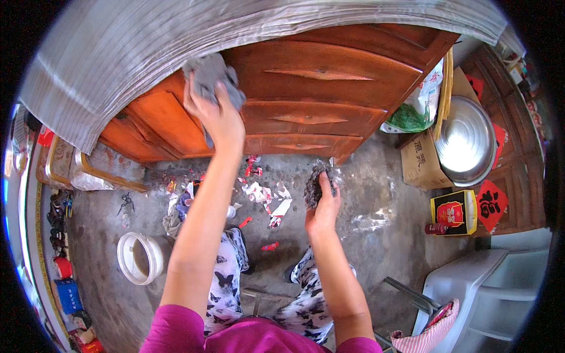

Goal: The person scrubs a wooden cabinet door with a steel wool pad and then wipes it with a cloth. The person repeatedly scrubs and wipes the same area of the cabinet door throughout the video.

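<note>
My left hand (219,120) is raised to the front of a reddish-brown wooden cabinet (321,91) and grips a crumpled grey cloth (212,73) against it. That cloth lies near the top edge, where an orange-toned door panel (162,120) meets the drawers. Lower down, my right hand (323,212) is closed round a dark grey, frizzy steel wool scourer (313,187), held above the floor and apart from the cabinet. A pale striped cloth cover (147,47) drapes over the cabinet top.
Torn paper scraps (259,194) litter the concrete floor below the drawers. A white bucket (140,259) with murky water stands at left. On the right are a metal basin (466,141), a cardboard box (421,162), a yellow-and-black box (454,212) and a pale plastic chair (465,276).
</note>
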`<action>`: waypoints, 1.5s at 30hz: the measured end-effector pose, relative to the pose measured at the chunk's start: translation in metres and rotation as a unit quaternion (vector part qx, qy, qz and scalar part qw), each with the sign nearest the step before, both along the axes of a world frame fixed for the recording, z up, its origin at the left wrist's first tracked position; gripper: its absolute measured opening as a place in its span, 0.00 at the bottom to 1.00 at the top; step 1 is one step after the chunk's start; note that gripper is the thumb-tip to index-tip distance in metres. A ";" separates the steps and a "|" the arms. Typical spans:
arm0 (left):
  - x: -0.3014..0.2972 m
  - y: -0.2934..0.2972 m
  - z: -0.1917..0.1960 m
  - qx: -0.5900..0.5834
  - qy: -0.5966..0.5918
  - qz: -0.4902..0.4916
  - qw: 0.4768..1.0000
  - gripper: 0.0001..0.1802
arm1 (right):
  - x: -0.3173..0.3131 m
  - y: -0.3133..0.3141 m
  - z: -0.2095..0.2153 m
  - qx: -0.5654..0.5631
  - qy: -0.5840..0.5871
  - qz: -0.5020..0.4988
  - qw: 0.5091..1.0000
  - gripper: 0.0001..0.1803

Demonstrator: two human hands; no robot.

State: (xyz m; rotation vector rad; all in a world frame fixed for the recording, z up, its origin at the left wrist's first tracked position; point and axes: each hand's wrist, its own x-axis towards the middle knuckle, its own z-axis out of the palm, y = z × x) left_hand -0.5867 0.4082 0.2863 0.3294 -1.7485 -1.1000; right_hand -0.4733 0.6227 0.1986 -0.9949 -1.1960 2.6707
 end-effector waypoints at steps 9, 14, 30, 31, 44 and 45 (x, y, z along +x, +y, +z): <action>-0.050 0.081 -0.028 -0.200 -0.085 0.089 0.972 0.32 | 0.005 -0.007 -0.006 -0.092 -0.004 0.009 0.996 0.13; -0.052 0.129 -0.014 -0.317 -0.041 0.070 0.945 0.18 | 0.003 0.002 -0.011 -0.127 -0.009 0.035 0.991 0.24; -0.113 0.169 0.076 -0.713 0.095 -0.197 0.666 0.24 | -0.009 0.025 -0.036 -0.109 -0.049 0.013 0.993 0.19; -0.110 0.154 0.072 -0.695 0.096 -0.190 0.687 0.25 | -0.010 0.024 -0.035 -0.109 -0.053 0.016 0.993 0.19; -0.007 -0.100 0.052 -0.651 -0.116 0.009 0.750 0.44 | 0.005 0.005 -0.017 -0.131 -0.032 0.046 0.990 0.12; -0.005 -0.105 0.049 -0.618 -0.127 0.001 0.776 0.46 | 0.004 0.008 -0.019 -0.139 -0.034 0.048 0.989 0.12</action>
